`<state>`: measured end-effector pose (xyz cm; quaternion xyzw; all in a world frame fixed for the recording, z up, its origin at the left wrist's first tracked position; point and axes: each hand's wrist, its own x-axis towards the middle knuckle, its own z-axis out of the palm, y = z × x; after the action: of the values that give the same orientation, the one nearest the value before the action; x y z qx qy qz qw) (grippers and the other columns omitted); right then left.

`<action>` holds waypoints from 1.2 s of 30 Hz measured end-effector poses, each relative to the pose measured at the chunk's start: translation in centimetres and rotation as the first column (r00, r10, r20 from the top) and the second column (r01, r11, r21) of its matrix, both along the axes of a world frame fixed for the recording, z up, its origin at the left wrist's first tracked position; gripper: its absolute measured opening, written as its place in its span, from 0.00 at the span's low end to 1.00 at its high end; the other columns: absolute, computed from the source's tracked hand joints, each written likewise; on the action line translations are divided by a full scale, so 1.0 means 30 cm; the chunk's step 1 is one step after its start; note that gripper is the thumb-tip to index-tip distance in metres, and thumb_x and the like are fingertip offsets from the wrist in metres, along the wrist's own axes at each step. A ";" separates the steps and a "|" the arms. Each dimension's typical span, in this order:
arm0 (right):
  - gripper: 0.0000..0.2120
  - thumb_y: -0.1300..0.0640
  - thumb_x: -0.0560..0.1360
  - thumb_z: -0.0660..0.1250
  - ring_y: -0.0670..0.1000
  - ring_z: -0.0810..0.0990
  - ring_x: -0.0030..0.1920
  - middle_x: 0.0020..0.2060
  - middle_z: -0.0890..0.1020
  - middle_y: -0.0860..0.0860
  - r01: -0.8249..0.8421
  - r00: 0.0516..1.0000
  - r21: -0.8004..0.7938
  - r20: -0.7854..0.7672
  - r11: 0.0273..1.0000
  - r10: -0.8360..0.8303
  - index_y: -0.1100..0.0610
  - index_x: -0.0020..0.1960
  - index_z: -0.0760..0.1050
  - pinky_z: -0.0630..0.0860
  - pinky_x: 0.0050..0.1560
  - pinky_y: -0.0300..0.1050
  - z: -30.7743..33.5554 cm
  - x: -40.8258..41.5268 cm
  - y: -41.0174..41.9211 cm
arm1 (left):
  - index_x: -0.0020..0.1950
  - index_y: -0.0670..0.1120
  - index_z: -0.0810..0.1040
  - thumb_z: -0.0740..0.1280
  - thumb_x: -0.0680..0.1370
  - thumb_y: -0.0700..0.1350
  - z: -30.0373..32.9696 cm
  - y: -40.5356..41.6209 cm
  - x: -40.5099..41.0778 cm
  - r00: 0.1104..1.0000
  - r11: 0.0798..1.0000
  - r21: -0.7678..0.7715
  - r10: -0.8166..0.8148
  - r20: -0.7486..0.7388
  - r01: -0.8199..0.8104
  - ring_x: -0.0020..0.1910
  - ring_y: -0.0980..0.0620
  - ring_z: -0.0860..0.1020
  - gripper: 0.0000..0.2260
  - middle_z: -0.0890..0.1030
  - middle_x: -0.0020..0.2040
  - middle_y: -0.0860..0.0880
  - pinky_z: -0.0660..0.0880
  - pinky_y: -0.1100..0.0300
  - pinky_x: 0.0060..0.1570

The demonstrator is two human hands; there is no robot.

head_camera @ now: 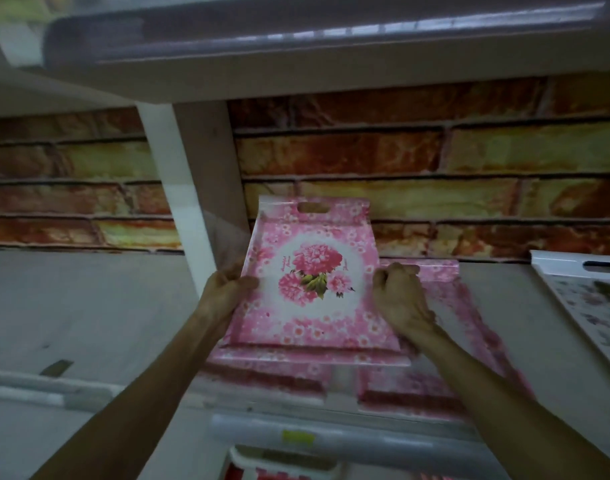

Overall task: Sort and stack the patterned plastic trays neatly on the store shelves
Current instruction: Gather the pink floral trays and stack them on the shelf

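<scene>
A pink floral tray (314, 282) with a slot handle at its far end is held tilted above the shelf (88, 306). My left hand (227, 289) grips its left rim and my right hand (400, 299) grips its right rim. Under it lie more pink floral trays (445, 341), partly hidden, reaching toward the shelf's front edge. A white tray with a dark flower print (587, 296) lies at the right edge of the view.
A white upright post (192, 188) stands just left of the held tray. The shelf above (296, 74) carries a greyish tray. A brick-pattern back wall (435, 161) closes the rear. A price rail (331, 438) runs along the shelf front.
</scene>
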<state>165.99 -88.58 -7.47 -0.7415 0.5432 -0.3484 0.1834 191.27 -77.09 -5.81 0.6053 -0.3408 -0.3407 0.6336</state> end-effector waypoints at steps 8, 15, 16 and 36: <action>0.19 0.50 0.81 0.58 0.44 0.71 0.26 0.27 0.72 0.48 -0.053 0.968 0.070 -0.242 0.996 0.069 0.53 0.32 0.62 0.61 0.23 0.38 -0.088 0.159 0.058 | 0.41 0.42 0.82 0.72 0.72 0.33 -0.114 0.007 0.230 0.984 0.990 0.127 0.033 0.176 -0.055 0.35 0.45 0.84 0.05 0.86 0.38 0.43 0.83 0.54 0.35; 0.23 0.51 0.80 0.57 0.55 0.78 0.32 0.38 0.82 0.57 -0.018 0.926 0.107 -0.372 0.994 0.057 0.65 0.68 0.67 0.76 0.35 0.44 -0.106 0.230 0.098 | 0.47 0.45 0.81 0.70 0.66 0.52 -0.157 0.008 0.319 0.864 0.952 0.297 -0.095 0.494 -0.066 0.44 0.44 0.83 0.15 0.84 0.44 0.46 0.80 0.49 0.50; 0.24 0.50 0.80 0.57 0.56 0.80 0.35 0.41 0.83 0.57 -0.004 0.924 0.103 -0.381 0.995 0.043 0.66 0.69 0.65 0.78 0.38 0.45 -0.104 0.234 0.104 | 0.48 0.46 0.81 0.68 0.65 0.54 -0.157 0.008 0.321 0.833 0.944 0.319 -0.115 0.541 -0.077 0.44 0.46 0.82 0.17 0.84 0.44 0.48 0.79 0.52 0.48; 0.16 0.48 0.81 0.58 0.55 0.79 0.31 0.31 0.76 0.52 -0.160 0.880 0.027 -0.450 0.987 0.155 0.60 0.50 0.75 0.66 0.27 0.41 -0.060 0.085 0.087 | 0.64 0.40 0.73 0.68 0.77 0.47 -0.153 -0.056 0.239 0.531 0.920 0.351 -0.210 0.821 -0.178 0.53 0.39 0.78 0.19 0.75 0.57 0.39 0.76 0.50 0.51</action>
<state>168.53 -85.96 -9.26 -0.8446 0.5069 -0.1544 0.0762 198.44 -78.77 -10.39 0.8041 -0.5346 -0.0713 0.2500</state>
